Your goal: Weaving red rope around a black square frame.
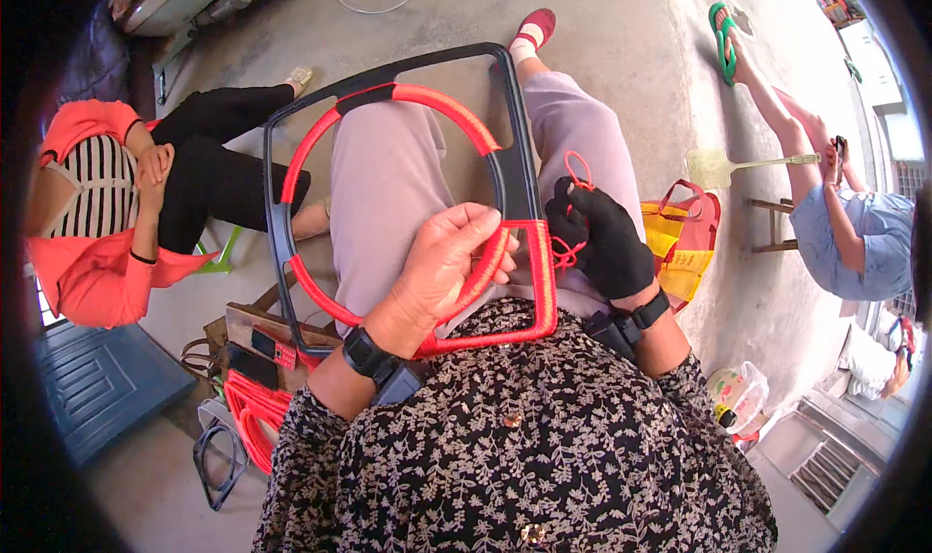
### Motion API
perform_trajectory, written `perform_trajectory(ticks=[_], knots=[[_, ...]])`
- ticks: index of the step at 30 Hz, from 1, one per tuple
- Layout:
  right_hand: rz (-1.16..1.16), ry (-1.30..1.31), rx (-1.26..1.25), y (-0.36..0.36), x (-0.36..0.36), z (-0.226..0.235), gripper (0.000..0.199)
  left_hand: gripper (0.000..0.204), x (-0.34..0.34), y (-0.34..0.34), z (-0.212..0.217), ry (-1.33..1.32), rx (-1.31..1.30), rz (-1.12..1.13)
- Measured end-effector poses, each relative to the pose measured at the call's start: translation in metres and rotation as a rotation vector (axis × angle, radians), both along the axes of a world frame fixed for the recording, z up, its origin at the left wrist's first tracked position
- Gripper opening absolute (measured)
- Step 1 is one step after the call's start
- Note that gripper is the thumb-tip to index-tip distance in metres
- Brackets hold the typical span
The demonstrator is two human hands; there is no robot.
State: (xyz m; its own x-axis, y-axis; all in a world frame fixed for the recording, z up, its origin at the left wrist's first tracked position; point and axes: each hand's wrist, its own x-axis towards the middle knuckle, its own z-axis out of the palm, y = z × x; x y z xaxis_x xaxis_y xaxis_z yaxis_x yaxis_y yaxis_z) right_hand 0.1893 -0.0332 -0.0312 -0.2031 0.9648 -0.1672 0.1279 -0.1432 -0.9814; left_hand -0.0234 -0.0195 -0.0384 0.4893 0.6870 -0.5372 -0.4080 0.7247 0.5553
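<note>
Room: grey concrete floor (621,24) throughout, patchy stains. A person in a coral jacket (92,296) is seated at left, hands clasped; at far right a person in a blue top (854,228) is seated, with a dark handheld object (838,155) held. A thin white cable loop (374,9) is left on the floor at the top. A blue plastic stool (107,383) is seen at lower left. Near it, phones (254,366) and a red cord coil (250,422) are set by a wooden surface (262,332). A red-and-yellow bag (684,233) is parked on the floor just right of the right leg, a clear plastic bag (743,393) lower down.

Work surface is the lap: mauve trousers (383,179). The black frame (519,184) with an inner ring is rested across it, mostly over the left thigh, lower edge against the patterned top (524,427). Ring is partly wrapped in red; so are the frame's lower edge and lower right side.

Left hand (447,252), bare: ring's lower right arc is pinched between thumb and fingers, inside the frame outline. Right hand (616,242), black-gloved: positioned just outside the frame's right side, fingers curled, loose red cord (568,254) gripped; exact fingertip contact can't be told.
</note>
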Motion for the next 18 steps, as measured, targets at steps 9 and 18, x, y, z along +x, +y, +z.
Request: perform_trajectory(ticks=[9,18], knots=[[-0.435,-0.053,-0.242,0.015,0.072,-0.012,0.03,0.015,-0.002,0.006,0.002,0.138,0.05,-0.063],[-0.69,0.363,-0.087,-0.008,0.177,-0.049,0.024,0.023,-0.001,0.002,-0.007,0.065,0.042,0.1]])
